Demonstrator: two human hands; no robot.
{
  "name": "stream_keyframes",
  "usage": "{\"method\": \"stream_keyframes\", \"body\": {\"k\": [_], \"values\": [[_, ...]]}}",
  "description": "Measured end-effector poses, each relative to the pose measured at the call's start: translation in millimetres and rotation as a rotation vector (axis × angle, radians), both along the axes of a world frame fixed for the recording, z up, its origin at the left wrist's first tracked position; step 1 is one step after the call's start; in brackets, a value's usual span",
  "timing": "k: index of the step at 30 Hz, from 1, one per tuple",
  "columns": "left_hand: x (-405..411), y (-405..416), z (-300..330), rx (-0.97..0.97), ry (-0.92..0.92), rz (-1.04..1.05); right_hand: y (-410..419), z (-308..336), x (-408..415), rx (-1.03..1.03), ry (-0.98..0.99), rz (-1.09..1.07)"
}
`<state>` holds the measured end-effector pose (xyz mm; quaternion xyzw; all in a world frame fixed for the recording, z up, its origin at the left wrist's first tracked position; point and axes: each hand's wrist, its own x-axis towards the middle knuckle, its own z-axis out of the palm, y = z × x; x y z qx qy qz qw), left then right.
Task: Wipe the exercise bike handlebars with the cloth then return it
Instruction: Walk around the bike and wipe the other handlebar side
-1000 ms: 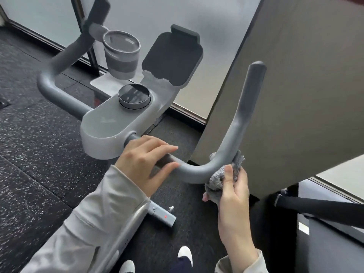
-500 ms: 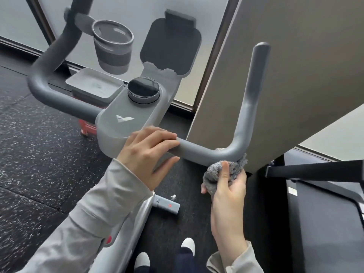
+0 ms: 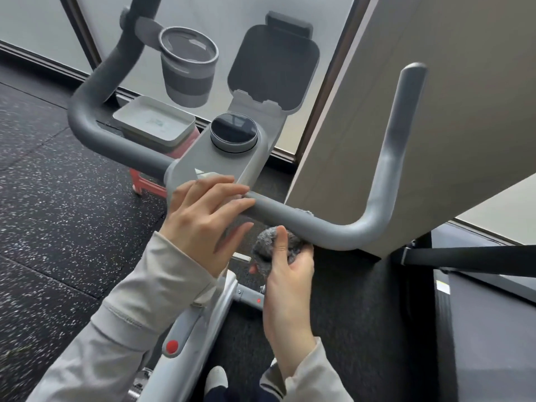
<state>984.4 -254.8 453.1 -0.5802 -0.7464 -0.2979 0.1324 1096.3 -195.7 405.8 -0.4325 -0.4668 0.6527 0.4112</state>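
From the head camera, the right hand point(image 3: 285, 274) grips a bunched grey cloth point(image 3: 268, 248) against the underside of the handlebar point(image 3: 293, 217), near its right bend. The left hand point(image 3: 203, 216) lies with fingers spread over the bar beside the console point(image 3: 220, 166). A beige panel point(image 3: 420, 111) stands close behind the right upright. On the far left are a cup holder point(image 3: 188, 66) and a tray point(image 3: 153, 121).

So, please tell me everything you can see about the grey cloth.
The grey cloth is fuzzy, like microfibre, and bunched into a small wad. The right hand grips it, thumb across its front, and presses it against the underside of the grey handlebar, right of the left hand. A small tuft shows above the bar.
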Motion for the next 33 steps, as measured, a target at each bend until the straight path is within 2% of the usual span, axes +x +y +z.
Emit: {"method": "stream_keyframes", "body": {"k": [9,15,25,33], "values": [[-7,-19,0,0.027,-0.03,0.037,-12,3,-43,-0.085,0.072,0.072],[-10,-24,0,0.028,-0.037,0.046,-10,4,-41,-0.148,0.125,0.043],[-5,-6,0,0.02,-0.036,0.001,4,-1,9,-0.06,0.196,-0.089],[-3,4,-2,0.017,-0.032,-0.026,24,-6,58,0.062,0.082,-0.154]]}}
